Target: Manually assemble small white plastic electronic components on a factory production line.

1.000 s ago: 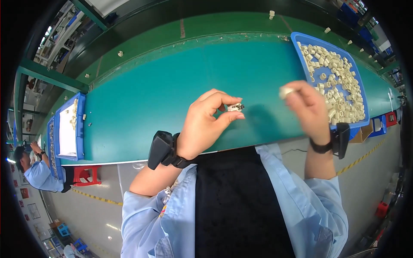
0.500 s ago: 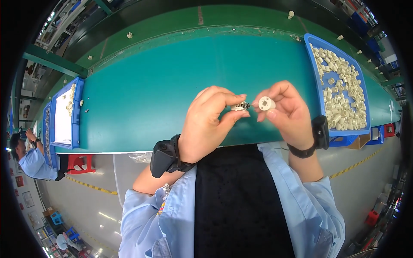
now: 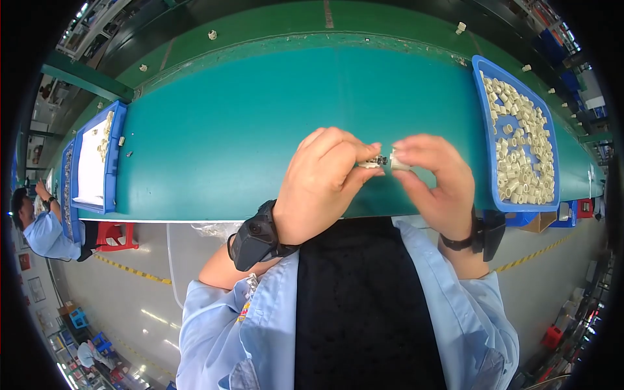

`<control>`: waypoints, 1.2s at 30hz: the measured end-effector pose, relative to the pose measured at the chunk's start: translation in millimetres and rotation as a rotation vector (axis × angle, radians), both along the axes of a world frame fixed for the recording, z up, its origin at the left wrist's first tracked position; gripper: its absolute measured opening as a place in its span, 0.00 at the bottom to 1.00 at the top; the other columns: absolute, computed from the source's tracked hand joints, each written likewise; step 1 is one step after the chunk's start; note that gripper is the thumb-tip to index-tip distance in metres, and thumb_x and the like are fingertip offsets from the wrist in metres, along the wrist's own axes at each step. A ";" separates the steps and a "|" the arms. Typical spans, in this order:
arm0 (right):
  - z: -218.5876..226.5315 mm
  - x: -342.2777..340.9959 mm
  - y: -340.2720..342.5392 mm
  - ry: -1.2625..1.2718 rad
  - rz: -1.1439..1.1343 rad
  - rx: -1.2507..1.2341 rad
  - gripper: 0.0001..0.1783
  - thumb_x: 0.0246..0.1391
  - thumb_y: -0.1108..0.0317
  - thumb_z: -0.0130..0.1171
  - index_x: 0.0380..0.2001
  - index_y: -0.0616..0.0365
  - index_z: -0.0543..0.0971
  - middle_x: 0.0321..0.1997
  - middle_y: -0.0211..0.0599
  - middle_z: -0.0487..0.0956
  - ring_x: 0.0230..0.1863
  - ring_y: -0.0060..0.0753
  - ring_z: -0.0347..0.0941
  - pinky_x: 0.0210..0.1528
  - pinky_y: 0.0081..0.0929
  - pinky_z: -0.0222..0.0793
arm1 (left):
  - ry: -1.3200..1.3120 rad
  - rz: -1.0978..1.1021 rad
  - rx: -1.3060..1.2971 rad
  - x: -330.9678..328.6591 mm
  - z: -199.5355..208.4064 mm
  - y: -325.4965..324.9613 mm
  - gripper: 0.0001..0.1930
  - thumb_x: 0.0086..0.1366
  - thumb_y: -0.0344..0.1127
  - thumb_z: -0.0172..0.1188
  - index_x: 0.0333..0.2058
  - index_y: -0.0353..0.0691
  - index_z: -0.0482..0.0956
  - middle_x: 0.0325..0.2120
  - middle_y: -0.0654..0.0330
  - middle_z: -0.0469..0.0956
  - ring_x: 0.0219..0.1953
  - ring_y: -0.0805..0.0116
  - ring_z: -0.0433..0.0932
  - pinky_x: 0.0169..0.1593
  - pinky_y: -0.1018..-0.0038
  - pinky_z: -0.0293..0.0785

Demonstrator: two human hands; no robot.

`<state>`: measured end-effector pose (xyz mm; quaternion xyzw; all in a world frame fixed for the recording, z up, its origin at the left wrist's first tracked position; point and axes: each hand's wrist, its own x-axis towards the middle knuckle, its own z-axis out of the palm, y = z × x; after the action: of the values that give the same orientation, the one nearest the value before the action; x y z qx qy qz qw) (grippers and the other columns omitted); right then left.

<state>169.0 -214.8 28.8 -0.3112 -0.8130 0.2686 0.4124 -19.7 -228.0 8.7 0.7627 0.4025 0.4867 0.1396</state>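
My left hand [image 3: 323, 179] pinches a small white part with metal contacts [image 3: 373, 161] between thumb and fingertips, its metal end turned to the right. Just beside it, my right hand [image 3: 437, 179] grips a cream plastic cap [image 3: 398, 160], short and round, between thumb and fingers. The cap lies on its side with one end facing the metal contacts, and a narrow gap seems to separate the two. Both hands are over the near part of the green work surface [image 3: 260, 130].
A blue tray [image 3: 482, 78] of many cream caps stands at the right. On the left is another blue tray [image 3: 112, 185] with white lining and small cream parts. A co-worker [image 3: 45, 224] sits at far left. Loose parts lie on the green conveyor belt [image 3: 273, 26] beyond.
My right hand has turned the cap, so its holed face no longer points at me but sideways. The two parts are now closer together. The view has shifted slightly.
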 end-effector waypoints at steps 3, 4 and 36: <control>-2.6 0.1 3.8 -0.034 0.036 0.146 0.18 0.37 0.83 0.62 0.36 0.60 0.76 0.38 0.41 0.76 0.37 0.37 0.74 0.38 0.24 0.70 | 0.005 -0.017 -0.041 -1.1 2.8 -2.8 0.12 0.43 0.27 0.65 0.29 0.37 0.76 0.25 0.60 0.72 0.28 0.61 0.71 0.34 0.69 0.67; -2.7 0.2 4.6 -0.053 0.052 0.179 0.18 0.36 0.83 0.62 0.35 0.60 0.76 0.38 0.40 0.76 0.37 0.37 0.74 0.38 0.25 0.70 | 0.007 -0.029 -0.072 -1.2 4.0 -3.9 0.11 0.43 0.27 0.65 0.29 0.37 0.76 0.25 0.60 0.72 0.28 0.61 0.71 0.34 0.69 0.67; 35.4 -33.7 153.0 -0.171 -0.030 -0.076 0.09 0.42 0.71 0.57 0.30 0.62 0.76 0.20 0.30 0.73 0.22 0.15 0.66 0.24 0.16 0.63 | -0.017 0.183 -0.073 -53.6 5.8 132.6 0.25 0.45 0.36 0.68 0.41 0.37 0.69 0.30 0.54 0.73 0.35 0.58 0.72 0.40 0.68 0.70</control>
<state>135.3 -61.8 64.2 -0.3607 -0.8297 0.2657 0.3331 -73.3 -95.4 14.4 0.7128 0.4868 0.4889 0.1258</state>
